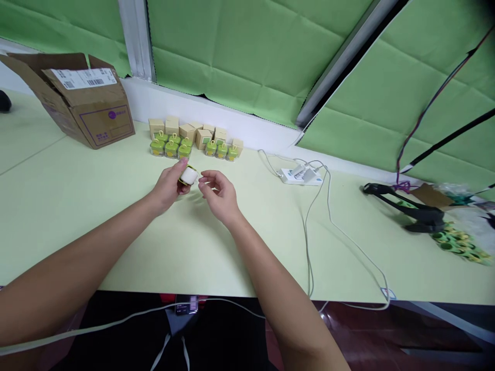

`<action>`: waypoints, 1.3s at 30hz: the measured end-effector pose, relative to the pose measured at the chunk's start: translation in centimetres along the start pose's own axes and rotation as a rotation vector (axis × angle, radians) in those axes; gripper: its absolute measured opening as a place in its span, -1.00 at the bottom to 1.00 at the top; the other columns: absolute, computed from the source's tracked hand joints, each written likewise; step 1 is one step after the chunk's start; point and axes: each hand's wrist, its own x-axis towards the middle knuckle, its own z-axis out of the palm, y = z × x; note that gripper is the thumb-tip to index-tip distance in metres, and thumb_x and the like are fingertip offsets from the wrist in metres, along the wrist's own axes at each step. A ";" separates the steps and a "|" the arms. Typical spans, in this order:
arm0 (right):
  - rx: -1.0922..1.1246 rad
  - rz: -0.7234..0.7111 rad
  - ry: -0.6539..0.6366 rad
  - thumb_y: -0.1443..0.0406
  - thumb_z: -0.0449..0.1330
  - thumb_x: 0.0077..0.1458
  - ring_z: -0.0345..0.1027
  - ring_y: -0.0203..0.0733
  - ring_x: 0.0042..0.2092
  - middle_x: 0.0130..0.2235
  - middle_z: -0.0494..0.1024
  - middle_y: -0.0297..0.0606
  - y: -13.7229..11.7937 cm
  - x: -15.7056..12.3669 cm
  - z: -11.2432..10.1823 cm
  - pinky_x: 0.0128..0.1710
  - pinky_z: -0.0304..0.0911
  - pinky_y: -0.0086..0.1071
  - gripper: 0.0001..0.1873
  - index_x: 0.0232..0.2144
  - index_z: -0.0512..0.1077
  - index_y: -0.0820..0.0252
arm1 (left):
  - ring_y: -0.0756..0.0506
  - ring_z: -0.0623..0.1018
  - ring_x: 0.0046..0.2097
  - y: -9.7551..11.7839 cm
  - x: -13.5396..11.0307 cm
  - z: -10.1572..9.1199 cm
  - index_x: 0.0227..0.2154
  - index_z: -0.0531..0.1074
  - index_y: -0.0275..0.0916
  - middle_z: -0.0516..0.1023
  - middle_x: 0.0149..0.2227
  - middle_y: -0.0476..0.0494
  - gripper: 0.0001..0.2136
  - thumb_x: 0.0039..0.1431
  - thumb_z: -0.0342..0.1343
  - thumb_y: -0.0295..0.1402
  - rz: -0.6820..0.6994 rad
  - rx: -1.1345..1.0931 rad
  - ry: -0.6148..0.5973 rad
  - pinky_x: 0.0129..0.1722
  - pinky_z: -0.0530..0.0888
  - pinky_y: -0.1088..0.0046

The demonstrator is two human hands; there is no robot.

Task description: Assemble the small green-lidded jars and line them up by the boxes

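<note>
My left hand (168, 186) is closed around a small container (188, 175) with a white face and a yellow-green edge, held above the table. Close to its right side is my right hand (220, 195), its fingers loosely curved and apart, with nothing clearly visible between them. Whether the right fingertips touch the container is too small to tell. Just behind my hands stand several clear little jars (171, 149) with green lids and loop handles. To their right is a second group of the same jars (221, 150).
Small cardboard boxes (157, 127) line the wall behind the jars. A large open carton (104, 121) stands at the left. On the right are a power strip (299, 176) with trailing white cables, a black stand-like object (421, 214) and green-yellow pieces (460, 245) in plastic.
</note>
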 end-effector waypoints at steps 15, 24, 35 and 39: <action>-0.027 -0.096 -0.034 0.02 0.43 0.01 0.47 -0.26 -0.21 -0.04 0.57 -0.24 -0.3 -0.5 0.4 -0.29 0.44 -0.38 -0.44 0.02 0.45 0.03 | 0.00 0.34 -0.60 0.6 -0.1 0.5 -0.47 0.49 -0.28 0.40 -0.60 -0.06 -0.48 0.19 0.18 0.17 -0.041 0.013 -0.029 -0.63 0.22 0.47; 0.019 -0.029 -0.021 -0.05 0.39 0.01 0.42 -0.30 -0.33 -0.14 0.58 -0.25 -0.1 0.0 0.2 -0.40 0.39 -0.41 -0.46 -0.04 0.48 0.08 | -0.01 0.32 -0.67 0.1 -0.1 0.0 -0.61 0.42 -0.23 0.33 -0.71 -0.08 -0.42 0.18 0.17 0.23 0.022 0.181 -0.030 -0.68 0.24 0.44; -0.217 -0.211 -0.051 -0.03 0.43 0.01 0.46 -0.23 -0.28 -0.01 0.57 -0.21 -0.2 -0.4 -0.2 -0.28 0.49 -0.28 -0.40 0.06 0.49 -0.01 | -0.04 0.37 -0.67 0.5 -0.5 0.0 -0.59 0.48 -0.26 0.38 -0.70 -0.09 -0.41 0.19 0.16 0.22 0.077 0.262 -0.111 -0.66 0.31 0.40; -0.339 -0.295 -0.004 -0.02 0.37 0.11 0.44 -0.20 -0.27 -0.01 0.56 -0.17 -0.4 -0.6 -0.3 -0.21 0.48 -0.22 -0.45 0.10 0.46 -0.02 | -0.04 0.41 -0.61 0.2 -0.4 0.2 -0.56 0.51 -0.27 0.43 -0.63 -0.11 -0.42 0.19 0.17 0.22 0.054 0.172 -0.093 -0.62 0.35 0.41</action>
